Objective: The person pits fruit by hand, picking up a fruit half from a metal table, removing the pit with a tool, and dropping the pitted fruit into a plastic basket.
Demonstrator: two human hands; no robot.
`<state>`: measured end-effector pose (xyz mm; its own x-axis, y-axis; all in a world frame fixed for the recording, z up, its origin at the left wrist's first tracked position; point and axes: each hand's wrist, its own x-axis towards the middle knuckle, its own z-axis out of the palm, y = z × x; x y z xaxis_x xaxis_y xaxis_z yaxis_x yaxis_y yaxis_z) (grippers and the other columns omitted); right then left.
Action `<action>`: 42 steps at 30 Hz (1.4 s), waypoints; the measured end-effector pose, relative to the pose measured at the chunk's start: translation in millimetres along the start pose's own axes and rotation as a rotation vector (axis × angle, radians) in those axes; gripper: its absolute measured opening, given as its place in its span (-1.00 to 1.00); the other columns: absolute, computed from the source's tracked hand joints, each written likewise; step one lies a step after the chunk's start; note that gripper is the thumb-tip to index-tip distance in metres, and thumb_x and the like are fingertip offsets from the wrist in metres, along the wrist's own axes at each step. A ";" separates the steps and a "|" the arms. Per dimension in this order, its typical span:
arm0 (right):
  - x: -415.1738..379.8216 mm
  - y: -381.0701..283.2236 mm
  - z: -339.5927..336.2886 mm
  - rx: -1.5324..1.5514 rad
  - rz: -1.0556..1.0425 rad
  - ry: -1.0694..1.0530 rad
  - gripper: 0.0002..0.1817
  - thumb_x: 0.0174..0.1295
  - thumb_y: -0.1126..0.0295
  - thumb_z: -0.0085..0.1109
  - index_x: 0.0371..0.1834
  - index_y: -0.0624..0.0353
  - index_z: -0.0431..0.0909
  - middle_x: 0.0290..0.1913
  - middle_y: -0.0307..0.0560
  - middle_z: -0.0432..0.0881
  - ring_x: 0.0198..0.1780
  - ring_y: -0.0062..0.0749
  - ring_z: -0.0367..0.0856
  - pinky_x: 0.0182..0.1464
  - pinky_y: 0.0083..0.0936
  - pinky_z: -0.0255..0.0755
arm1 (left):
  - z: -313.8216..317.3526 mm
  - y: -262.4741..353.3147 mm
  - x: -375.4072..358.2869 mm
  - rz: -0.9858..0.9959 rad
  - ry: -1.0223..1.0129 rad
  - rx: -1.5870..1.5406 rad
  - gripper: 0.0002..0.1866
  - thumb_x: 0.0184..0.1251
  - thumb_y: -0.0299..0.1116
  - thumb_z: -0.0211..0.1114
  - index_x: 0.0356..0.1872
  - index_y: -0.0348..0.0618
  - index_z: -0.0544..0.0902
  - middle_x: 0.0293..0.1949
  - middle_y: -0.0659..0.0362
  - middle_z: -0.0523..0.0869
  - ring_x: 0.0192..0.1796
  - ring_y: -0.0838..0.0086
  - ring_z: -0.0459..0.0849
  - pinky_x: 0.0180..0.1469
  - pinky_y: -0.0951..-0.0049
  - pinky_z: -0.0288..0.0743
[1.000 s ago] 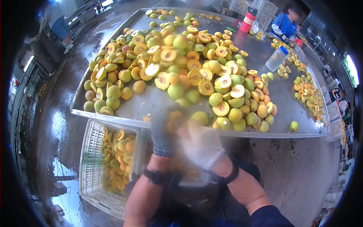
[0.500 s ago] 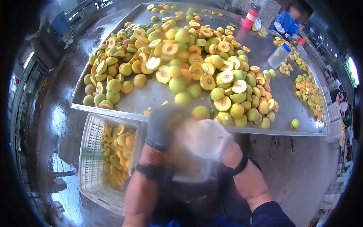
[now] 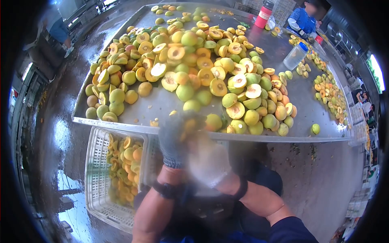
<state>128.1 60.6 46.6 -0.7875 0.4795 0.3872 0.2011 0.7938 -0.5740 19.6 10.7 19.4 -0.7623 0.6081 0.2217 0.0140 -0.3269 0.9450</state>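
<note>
Fruit [image 3: 191, 126] in hand at the table [image 3: 304, 106]

So the fruit is held, pretty blurred, in the grey-gloved left hand [image 3: 173, 139] at the table's near edge. The white-gloved right hand [image 3: 208, 158] is seen just below that edge, and whether anything's gripped there can't be told. A pile [image 3: 219, 86] is spread across the table, a bottle [image 3: 295, 58] is stood toward its right, and a part-filled crate [image 3: 95, 176] is parked below its near left

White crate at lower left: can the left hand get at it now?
Probably yes: the crate is open-topped and close to the left hand, though that hand looks busy beside the right hand.
</note>
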 end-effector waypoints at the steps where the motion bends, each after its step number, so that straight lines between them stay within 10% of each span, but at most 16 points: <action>1: -0.3 -0.8 0.8 0.007 0.015 -0.003 -0.77 0.39 0.24 0.23 -0.11 0.17 0.50 -0.45 0.10 0.63 -0.41 0.12 0.68 -0.36 -0.03 0.53 | -1.0 -3.4 -1.2 0.020 0.020 0.017 -0.55 0.49 -0.18 0.17 0.12 -0.41 0.62 0.02 -0.16 0.74 0.08 0.03 0.74 0.23 0.05 0.61; 14: 12.3 12.0 -3.4 0.222 -0.043 -0.163 -0.72 0.49 0.21 0.04 -0.16 0.23 0.53 -0.39 0.25 0.64 -0.32 0.30 0.66 -0.26 0.11 0.52 | -13.2 7.5 3.3 -0.019 -0.089 0.086 -0.62 0.44 -0.22 0.22 0.04 -0.37 0.67 -0.05 -0.08 0.76 -0.02 0.18 0.76 0.10 0.19 0.64; 18: 24.2 4.6 -38.4 0.030 -0.092 -0.444 -0.67 0.52 0.17 0.00 -0.19 0.23 0.57 -0.36 0.27 0.65 -0.28 0.31 0.67 -0.20 0.10 0.55 | -16.0 19.9 11.5 0.424 -0.270 0.540 -0.82 0.34 -0.42 0.26 -0.19 -0.30 0.75 -0.18 -0.02 0.79 -0.08 0.19 0.77 -0.03 0.24 0.66; 22: 15.8 19.8 -30.4 0.080 -0.073 -0.390 -0.64 0.52 0.15 -0.02 -0.21 0.21 0.60 -0.37 0.27 0.65 -0.26 0.30 0.68 -0.16 0.09 0.58 | -10.0 29.1 11.7 0.246 -0.361 0.517 -0.89 0.29 -0.49 0.31 -0.27 -0.28 0.76 -0.24 0.00 0.79 -0.08 0.18 0.78 -0.04 0.25 0.66; 25: 24.0 37.7 -32.7 0.142 -0.148 -0.437 -0.63 0.54 0.12 0.01 -0.22 0.21 0.60 -0.45 0.10 0.66 -0.39 0.01 0.72 -0.30 -0.13 0.59 | -9.5 27.7 6.9 0.074 -0.361 0.327 -0.77 0.41 -0.40 0.32 -0.01 -0.30 0.69 -0.12 0.00 0.78 -0.04 0.18 0.78 0.02 0.23 0.68; 30: 35.1 29.8 -63.6 0.810 0.536 -0.706 -0.61 0.58 0.05 0.06 -0.17 0.18 0.60 -0.49 -0.29 0.59 -0.52 -0.63 0.55 -0.46 -0.59 0.44 | 8.4 7.5 -1.6 -0.011 -0.141 -0.166 -0.48 0.61 -0.14 0.21 0.36 -0.31 0.41 0.07 -0.02 0.71 0.01 0.20 0.76 0.09 0.24 0.68; 32: 41.5 34.1 -67.7 0.699 0.505 -0.835 -0.62 0.58 0.06 0.07 -0.15 0.19 0.61 -0.48 -0.26 0.61 -0.51 -0.61 0.58 -0.45 -0.57 0.46 | 6.9 7.0 -6.0 -0.026 -0.108 -0.013 -0.49 0.56 -0.04 0.25 0.18 -0.34 0.58 -0.06 0.04 0.75 -0.03 0.31 0.78 0.04 0.34 0.67; 37: 32.7 25.9 -58.1 -0.026 0.135 -0.496 -0.61 0.49 0.06 -0.01 -0.17 0.18 0.61 -0.24 0.25 0.73 -0.15 0.26 0.72 -0.07 0.12 0.55 | 0.8 8.1 7.4 0.314 -0.151 0.696 -0.59 0.21 -0.20 0.55 -0.06 -0.31 0.70 -0.21 0.11 0.78 -0.15 0.39 0.78 -0.11 0.38 0.66; 42: 26.4 28.4 -48.1 -0.143 0.040 -0.484 -0.58 0.47 0.00 0.05 -0.28 0.14 0.62 -0.35 0.18 0.73 -0.20 0.19 0.75 -0.14 0.09 0.58 | -15.9 -7.6 14.7 0.474 -0.271 0.701 -0.50 0.04 -0.27 0.62 -0.02 -0.31 0.69 -0.21 0.11 0.78 -0.20 0.37 0.78 -0.18 0.37 0.66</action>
<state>141.0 113.8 75.2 -0.9506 0.3089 -0.0310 0.2875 0.8382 -0.4635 -2.0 10.7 11.6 -0.3977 0.7006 0.5924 0.7501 -0.1235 0.6496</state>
